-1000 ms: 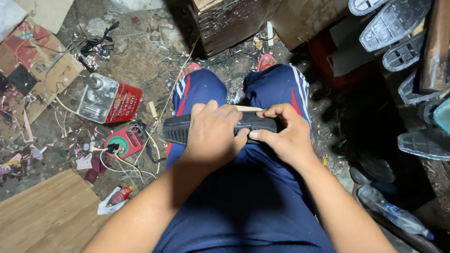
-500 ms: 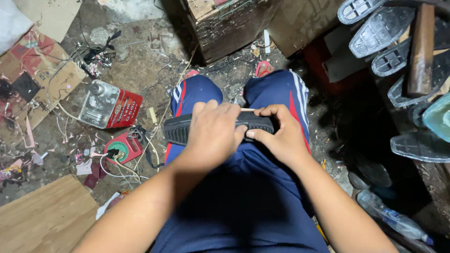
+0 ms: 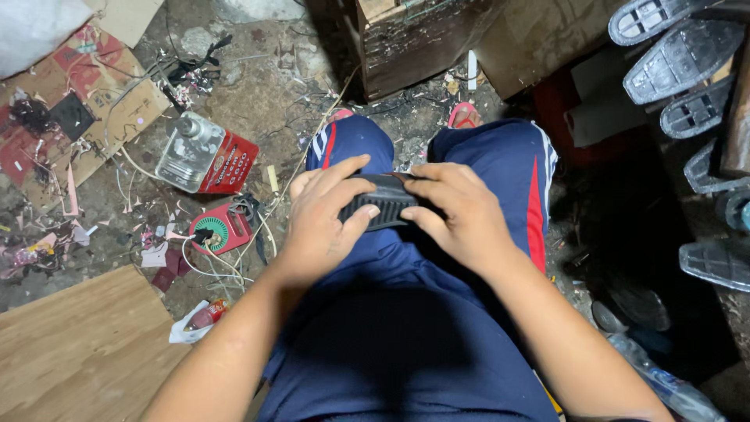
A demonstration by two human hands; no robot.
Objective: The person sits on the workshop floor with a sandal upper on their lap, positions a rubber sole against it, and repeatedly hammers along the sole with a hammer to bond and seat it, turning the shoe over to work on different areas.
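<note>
Head view: left hand (image 3: pixel 320 223) and right hand (image 3: pixel 461 215) both grip one black sole (image 3: pixel 387 205) over two blue knees. Five more soles (image 3: pixel 680 70) lie at right.

Both forearms come in from the bottom and angle toward each other over the lap. Left hand (image 3: pixel 324 215) is palm down, fingers stretched to the right, thumb curled underneath. Right hand (image 3: pixel 457 211) mirrors it, fingers bent and pointing left, knuckles up. Fingertips of the two hands nearly meet in the middle, both clamped in a grip.
</note>
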